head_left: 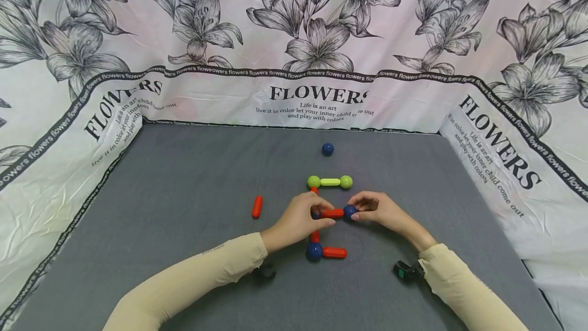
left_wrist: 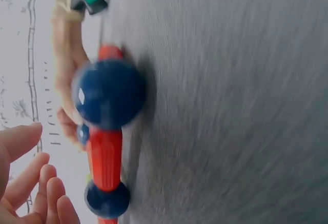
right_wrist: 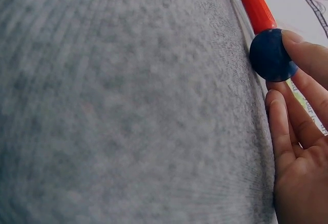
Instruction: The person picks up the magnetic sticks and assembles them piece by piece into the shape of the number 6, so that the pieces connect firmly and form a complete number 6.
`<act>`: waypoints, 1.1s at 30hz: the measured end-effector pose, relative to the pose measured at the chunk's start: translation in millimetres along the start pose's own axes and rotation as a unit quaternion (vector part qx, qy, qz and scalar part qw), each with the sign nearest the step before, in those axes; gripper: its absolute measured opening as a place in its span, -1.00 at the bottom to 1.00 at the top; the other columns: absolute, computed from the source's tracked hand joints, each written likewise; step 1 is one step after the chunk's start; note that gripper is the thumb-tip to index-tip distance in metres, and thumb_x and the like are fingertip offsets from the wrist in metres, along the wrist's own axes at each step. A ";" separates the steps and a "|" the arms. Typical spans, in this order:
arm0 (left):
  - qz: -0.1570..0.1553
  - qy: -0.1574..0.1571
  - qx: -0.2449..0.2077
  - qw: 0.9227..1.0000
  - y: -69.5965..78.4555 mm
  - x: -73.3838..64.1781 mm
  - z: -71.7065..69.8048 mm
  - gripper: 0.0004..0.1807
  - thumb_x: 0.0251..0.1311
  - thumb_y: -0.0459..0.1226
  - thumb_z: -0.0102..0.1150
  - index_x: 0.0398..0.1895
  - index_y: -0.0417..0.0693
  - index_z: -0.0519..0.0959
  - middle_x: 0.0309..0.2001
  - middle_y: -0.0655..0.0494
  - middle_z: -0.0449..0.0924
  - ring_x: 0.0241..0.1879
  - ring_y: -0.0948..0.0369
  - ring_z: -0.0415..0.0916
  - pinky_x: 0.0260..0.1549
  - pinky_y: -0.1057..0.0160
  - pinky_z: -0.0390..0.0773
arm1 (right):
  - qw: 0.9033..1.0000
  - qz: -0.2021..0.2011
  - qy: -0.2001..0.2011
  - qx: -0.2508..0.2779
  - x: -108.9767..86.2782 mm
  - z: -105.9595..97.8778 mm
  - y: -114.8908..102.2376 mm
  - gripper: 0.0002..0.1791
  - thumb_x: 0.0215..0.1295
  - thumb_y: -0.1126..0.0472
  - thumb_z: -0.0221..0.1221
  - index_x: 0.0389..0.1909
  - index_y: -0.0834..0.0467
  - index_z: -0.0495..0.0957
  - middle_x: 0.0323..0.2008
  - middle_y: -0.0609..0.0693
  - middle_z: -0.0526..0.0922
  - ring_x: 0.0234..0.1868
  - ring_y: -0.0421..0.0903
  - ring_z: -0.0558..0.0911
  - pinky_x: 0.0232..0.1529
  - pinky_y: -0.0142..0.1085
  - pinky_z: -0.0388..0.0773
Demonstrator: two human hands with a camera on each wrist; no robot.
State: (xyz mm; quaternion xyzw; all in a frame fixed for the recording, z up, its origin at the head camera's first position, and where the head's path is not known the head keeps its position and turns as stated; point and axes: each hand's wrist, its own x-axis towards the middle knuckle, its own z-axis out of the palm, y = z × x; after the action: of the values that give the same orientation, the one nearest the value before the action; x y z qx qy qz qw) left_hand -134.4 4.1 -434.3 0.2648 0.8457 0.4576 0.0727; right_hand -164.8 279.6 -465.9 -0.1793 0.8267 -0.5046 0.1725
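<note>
Left grip over half-hidden blue ball

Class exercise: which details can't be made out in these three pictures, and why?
Head view: most of the middle blue ball, covered by the left hand.
Head view: the small print on the left sleeve, too small to read.
Left wrist view: most of the lowest red rod, cut off by the bottom edge.
</note>
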 end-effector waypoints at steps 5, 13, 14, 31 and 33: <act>-0.038 -0.003 -0.071 0.997 0.5 -19.4 -2.6 -0.68 0.10 -0.17 0.46 -0.09 -0.08 0.69 -0.24 -0.02 0.62 -0.36 0.29 0.46 -0.36 0.46 0.49 | 1.000 0.001 0.003 -0.003 -0.5 0.4 -2.0 -0.66 0.19 0.17 0.38 -0.01 0.09 0.61 -0.13 0.08 0.64 -0.22 -0.18 0.61 -0.19 -0.40 0.58; -0.118 0.001 -0.150 0.982 -8.1 -45.7 -1.4 -0.66 0.04 -0.17 0.50 -0.13 -0.08 0.69 -0.31 0.03 0.59 -0.45 0.31 0.43 -0.48 0.44 0.45 | 1.000 0.004 0.006 -0.008 -1.3 1.0 -3.2 -0.66 0.19 0.17 0.39 -0.01 0.09 0.61 -0.14 0.07 0.63 -0.23 -0.20 0.60 -0.18 -0.41 0.57; -0.121 0.005 -0.148 0.981 -9.6 -48.2 -0.9 -0.67 0.03 -0.17 0.50 -0.15 -0.07 0.69 -0.31 0.03 0.60 -0.45 0.31 0.43 -0.48 0.43 0.45 | 1.000 0.004 0.006 -0.008 -1.2 1.0 -3.4 -0.66 0.18 0.17 0.39 -0.02 0.09 0.62 -0.14 0.08 0.63 -0.23 -0.20 0.60 -0.18 -0.41 0.57; -0.160 -0.022 -0.192 0.968 -23.1 -62.4 4.6 -0.68 0.03 -0.25 0.50 -0.16 -0.15 0.65 -0.22 -0.07 0.67 -0.55 0.29 0.56 -0.53 0.28 0.65 | 1.000 0.006 0.002 -0.008 0.5 -0.6 -1.3 -0.65 0.15 0.16 0.41 -0.04 0.10 0.62 -0.14 0.08 0.63 -0.23 -0.20 0.61 -0.18 -0.41 0.59; -0.160 -0.022 -0.194 0.968 -22.8 -62.3 4.4 -0.67 0.03 -0.25 0.50 -0.16 -0.15 0.64 -0.21 -0.07 0.68 -0.54 0.28 0.57 -0.52 0.27 0.65 | 1.000 0.005 0.000 -0.005 0.6 -0.3 -1.3 -0.64 0.14 0.16 0.42 -0.04 0.11 0.62 -0.14 0.07 0.64 -0.23 -0.20 0.61 -0.17 -0.41 0.59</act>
State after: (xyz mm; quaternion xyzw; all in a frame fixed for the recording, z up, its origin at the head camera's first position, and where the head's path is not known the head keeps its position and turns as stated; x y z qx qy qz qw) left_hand -88.6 -34.8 -462.7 0.1168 0.7700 0.5897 0.2138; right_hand -165.3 279.0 -464.7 -0.1759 0.8304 -0.4993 0.1741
